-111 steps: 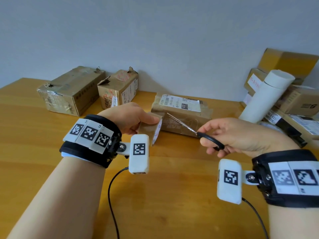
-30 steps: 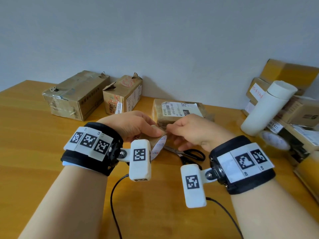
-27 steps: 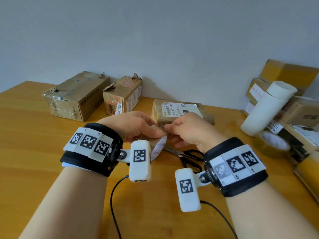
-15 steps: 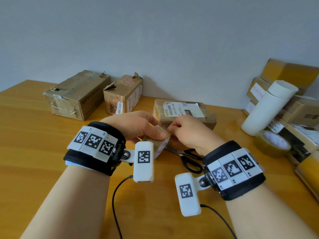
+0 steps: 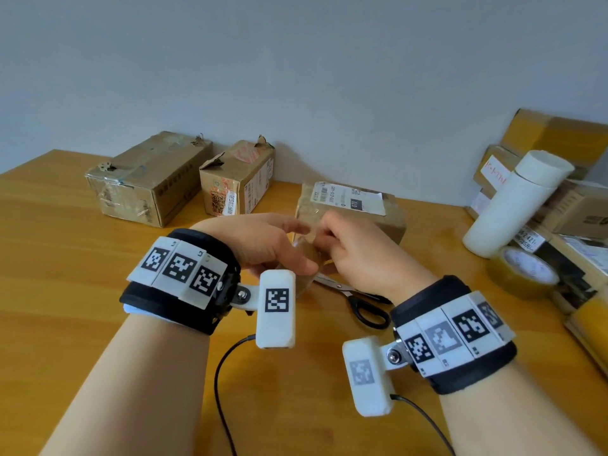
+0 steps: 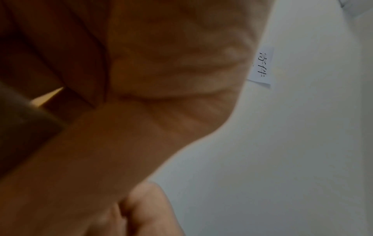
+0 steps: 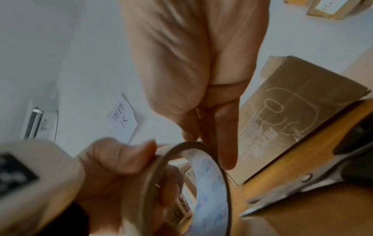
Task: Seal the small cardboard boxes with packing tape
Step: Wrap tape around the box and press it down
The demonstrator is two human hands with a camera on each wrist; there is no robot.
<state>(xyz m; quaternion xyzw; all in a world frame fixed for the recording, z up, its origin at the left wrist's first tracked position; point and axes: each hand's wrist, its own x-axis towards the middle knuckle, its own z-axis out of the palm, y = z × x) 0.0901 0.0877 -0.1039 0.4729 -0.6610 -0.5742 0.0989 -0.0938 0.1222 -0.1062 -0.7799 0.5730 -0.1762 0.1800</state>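
The left hand (image 5: 263, 245) grips a roll of brown packing tape (image 7: 193, 188) above the wooden table (image 5: 65, 258), its thumb on the outer rim and fingers through the core. The right hand (image 5: 358, 255) meets it at the top of the roll, fingers pressed to the rim; they seem to be picking at the tape's edge, though blur hides the exact contact. Black-handled scissors (image 5: 358, 304) lie on the table just beneath the hands. Just behind them sits a small cardboard box with a white shipping label (image 5: 352, 205). 2 more cardboard boxes (image 5: 184, 182) stand farther left by the wall. At the right are a second tape roll (image 5: 523, 271), a white tube (image 5: 513, 205) and stacked cartons (image 5: 566, 179).
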